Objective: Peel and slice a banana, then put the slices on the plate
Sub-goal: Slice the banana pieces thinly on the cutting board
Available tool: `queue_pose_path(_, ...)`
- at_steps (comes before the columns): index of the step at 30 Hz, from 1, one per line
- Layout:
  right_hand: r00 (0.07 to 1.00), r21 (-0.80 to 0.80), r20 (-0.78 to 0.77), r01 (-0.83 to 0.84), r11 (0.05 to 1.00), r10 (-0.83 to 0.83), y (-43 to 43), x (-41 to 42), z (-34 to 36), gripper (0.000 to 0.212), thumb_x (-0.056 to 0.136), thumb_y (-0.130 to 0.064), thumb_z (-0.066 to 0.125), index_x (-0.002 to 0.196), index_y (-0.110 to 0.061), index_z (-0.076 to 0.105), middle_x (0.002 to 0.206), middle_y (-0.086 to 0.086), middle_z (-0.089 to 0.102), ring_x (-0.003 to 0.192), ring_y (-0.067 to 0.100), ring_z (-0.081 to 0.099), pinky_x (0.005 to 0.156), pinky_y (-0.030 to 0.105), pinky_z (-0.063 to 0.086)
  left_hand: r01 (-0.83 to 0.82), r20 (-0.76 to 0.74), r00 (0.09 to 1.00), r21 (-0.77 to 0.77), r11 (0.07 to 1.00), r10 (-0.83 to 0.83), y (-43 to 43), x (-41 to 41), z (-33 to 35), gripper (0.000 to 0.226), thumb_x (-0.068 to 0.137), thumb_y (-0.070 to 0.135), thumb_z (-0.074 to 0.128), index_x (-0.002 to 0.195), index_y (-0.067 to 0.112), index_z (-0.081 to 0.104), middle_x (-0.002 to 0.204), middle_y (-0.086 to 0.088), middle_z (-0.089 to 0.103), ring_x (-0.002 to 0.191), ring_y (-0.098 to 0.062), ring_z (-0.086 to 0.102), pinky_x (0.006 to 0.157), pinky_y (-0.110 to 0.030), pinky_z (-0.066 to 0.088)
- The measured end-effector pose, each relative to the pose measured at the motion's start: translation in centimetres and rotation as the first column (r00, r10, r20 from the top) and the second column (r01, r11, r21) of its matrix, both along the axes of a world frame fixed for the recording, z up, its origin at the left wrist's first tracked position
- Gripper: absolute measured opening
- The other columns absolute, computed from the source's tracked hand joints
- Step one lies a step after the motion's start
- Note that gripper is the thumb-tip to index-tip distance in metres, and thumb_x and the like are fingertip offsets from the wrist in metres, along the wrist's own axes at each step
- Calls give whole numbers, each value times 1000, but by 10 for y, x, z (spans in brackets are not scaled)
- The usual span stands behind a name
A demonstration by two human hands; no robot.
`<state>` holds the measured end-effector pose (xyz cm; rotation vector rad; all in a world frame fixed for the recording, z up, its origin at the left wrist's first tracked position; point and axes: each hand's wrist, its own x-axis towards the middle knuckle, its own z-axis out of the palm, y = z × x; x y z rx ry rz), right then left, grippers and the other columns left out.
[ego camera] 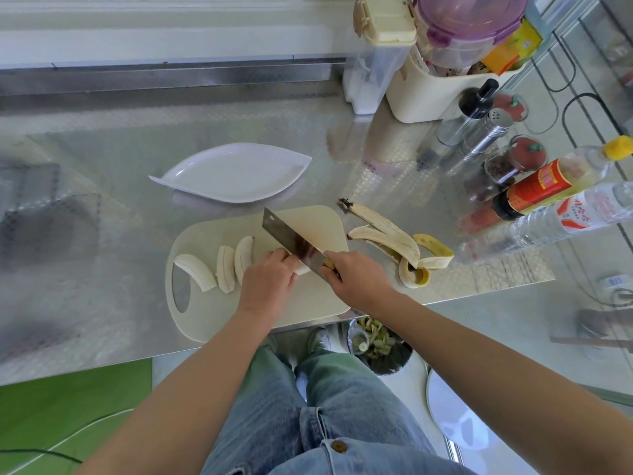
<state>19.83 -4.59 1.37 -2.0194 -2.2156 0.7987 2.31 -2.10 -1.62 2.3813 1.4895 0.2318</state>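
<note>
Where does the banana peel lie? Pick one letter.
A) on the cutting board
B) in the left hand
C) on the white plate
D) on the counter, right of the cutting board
D: the banana peel lies on the metal counter, just right of the cutting board.

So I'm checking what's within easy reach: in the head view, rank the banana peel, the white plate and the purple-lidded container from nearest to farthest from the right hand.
1. Banana peel, just right of the right hand, which grips the knife.
2. White plate, beyond the cutting board, to the left.
3. Purple-lidded container, far back right.
</note>
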Motion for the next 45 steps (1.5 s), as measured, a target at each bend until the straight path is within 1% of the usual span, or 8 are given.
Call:
queue_pose_path(5,1000,8,22,-20,1000,20,1,1,-1,17,99,-28,41,87,-18,47,74,1,50,71,25,52,54,29,31,-3,18,1000,-14,1000,4,1,1,-2,17,76,11,76,93,13,70,86,-3,66,78,-24,60,55,-35,54)
queue_pose_path(10,998,2,64,3,1000,-3,-3,-3,-12,22,100,-30,39,103,-15,53,84,6,59,76,27,57,59,33,43,4,44,999,-33,999,-3,4,3,-5,15,78,8,73,93,10,70,86,-5,64,77,-26,61,59,-37,54)
queue_pose_path(14,995,-6,-22,97,995,-97,-4,-2,-14,22,99,-32,41,95,-14,53,81,6,59,73,26,55,58,32,40,8,75,997,-31,999,-6,4,4,-4,13,76,6,74,89,8,69,83,-6,62,76,-26,59,56,-33,48)
queue_pose_path(17,992,15,-64,108,994,-107,-1,0,-6,22,98,-32,43,89,-14,52,76,5,58,69,25,53,53,30,33,10,76,997,-30,1000,-7,5,5,-5,15,77,6,73,91,8,70,85,-6,62,77,-26,58,58,-36,51)
queue_pose_path(20,996,7,-55,65,998,-65,2,2,3,19,98,-31,42,84,-19,46,74,4,55,67,24,50,54,29,32,6,76,997,-44,999,-2,5,6,-4,17,80,7,72,96,8,70,88,-7,64,81,-26,59,63,-38,54)
queue_pose_path(28,1000,-14,11,22,1000,-22,4,0,7,18,99,-30,41,90,-16,49,76,1,50,70,24,51,57,30,34,-3,64,998,-51,999,6,5,7,-2,18,79,8,73,97,9,70,91,-6,66,82,-26,60,66,-38,55)
queue_pose_path(37,998,-30,67,-6,1000,8,1,-4,-8,20,100,-30,38,101,-15,51,87,6,58,79,29,57,60,35,43,-2,67,998,-49,999,5,4,6,-3,15,80,9,73,94,11,71,89,-5,64,78,-24,59,63,-36,55)
queue_pose_path(45,996,25,-10,84,996,-84,-2,-3,-2,19,100,-31,40,94,-16,50,76,0,49,69,22,47,53,28,28,16,71,997,-7,1000,-16,1,0,-7,14,75,2,74,87,9,72,84,-5,61,74,-25,58,51,-38,53)
